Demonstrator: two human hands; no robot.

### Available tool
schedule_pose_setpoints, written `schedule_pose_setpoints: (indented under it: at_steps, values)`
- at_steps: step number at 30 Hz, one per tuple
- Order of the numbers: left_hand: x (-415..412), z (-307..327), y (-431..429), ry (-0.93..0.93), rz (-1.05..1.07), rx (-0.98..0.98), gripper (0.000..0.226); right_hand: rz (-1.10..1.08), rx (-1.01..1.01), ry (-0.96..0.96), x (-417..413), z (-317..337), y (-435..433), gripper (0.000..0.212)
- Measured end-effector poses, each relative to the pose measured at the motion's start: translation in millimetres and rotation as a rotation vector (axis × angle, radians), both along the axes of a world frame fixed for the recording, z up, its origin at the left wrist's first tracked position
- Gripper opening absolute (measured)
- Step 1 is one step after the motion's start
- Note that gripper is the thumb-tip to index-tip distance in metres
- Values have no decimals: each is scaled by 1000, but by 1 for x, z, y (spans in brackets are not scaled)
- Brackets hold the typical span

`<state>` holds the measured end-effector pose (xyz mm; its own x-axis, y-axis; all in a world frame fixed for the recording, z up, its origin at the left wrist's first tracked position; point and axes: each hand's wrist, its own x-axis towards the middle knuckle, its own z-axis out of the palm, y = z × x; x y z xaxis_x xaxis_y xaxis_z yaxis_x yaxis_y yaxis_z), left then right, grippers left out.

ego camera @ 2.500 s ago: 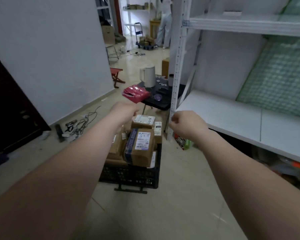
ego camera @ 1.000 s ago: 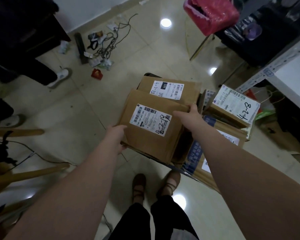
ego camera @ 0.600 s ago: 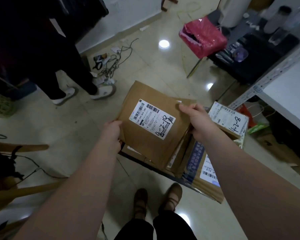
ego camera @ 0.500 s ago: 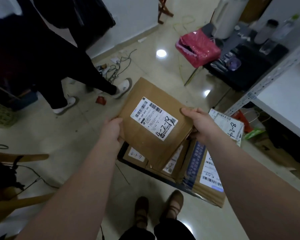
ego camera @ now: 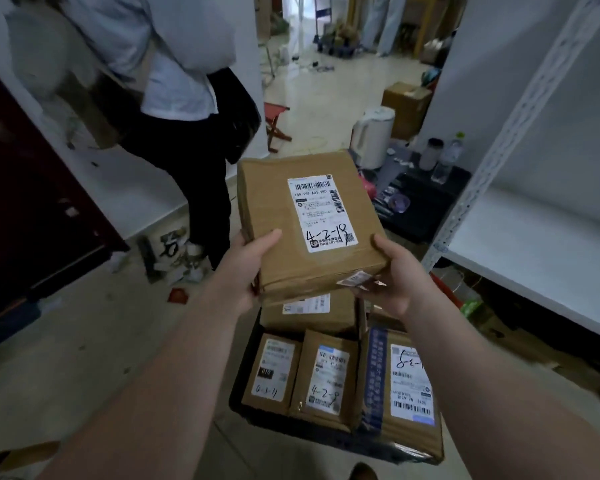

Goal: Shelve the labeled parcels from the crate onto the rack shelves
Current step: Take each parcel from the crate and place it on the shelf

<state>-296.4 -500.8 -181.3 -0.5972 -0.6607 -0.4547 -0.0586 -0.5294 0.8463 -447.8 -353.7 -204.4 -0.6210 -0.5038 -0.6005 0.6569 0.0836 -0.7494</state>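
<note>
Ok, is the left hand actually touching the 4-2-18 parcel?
Touching. The head view shows the left hand gripping the 4-2-18 parcel, with the thumb lying on its top face and the palm against its near-left corner.

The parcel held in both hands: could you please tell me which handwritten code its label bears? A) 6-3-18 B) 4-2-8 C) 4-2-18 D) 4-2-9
C: the label on the parcel, gripped by the left hand and the right hand, reads 4-2-18 in black marker.
</note>
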Motion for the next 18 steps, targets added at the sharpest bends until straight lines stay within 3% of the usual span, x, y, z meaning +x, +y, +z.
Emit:
schedule_pose_setpoints:
  at_steps: [4,9,13,18]
  values:
    - [-17,22,3,38,-43,-43,46,39,11,63,-10,15,25,39]
    - [-52,45,21,39,-190,-97,43,41,-23,135,-30,39,68,36]
    - [-80,62,47,67,-310,-123,39,49,-32,212,-47,64,101,57]
    - [-118,93,79,115,-408,-216,41,0,-49,304,-71,99,143,26]
